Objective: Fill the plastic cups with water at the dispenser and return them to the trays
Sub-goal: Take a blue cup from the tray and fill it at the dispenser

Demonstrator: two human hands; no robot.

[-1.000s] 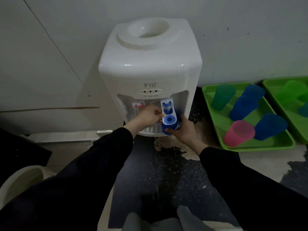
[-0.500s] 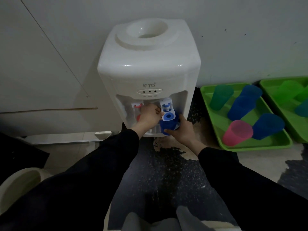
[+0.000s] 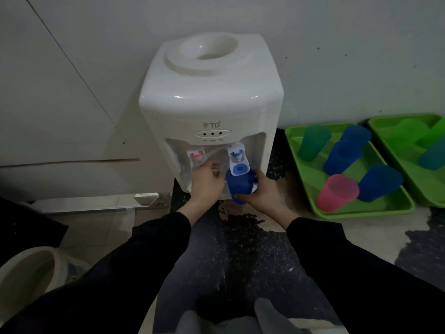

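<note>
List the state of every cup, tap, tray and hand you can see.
blue cup: upright under the blue tap, held
right hand: gripping the blue cup
left hand: between the taps, on no lever
blue tap: flow not discernible
red tap: untouched
near tray: five cups upside down
far tray: partly out of frame

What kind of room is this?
Probably a utility or back corner of a building, on the floor. A white countertop water dispenser stands against a plain wall, green plastic trays of cups lie beside it, and the worn dark floor covering is peeling.
</note>
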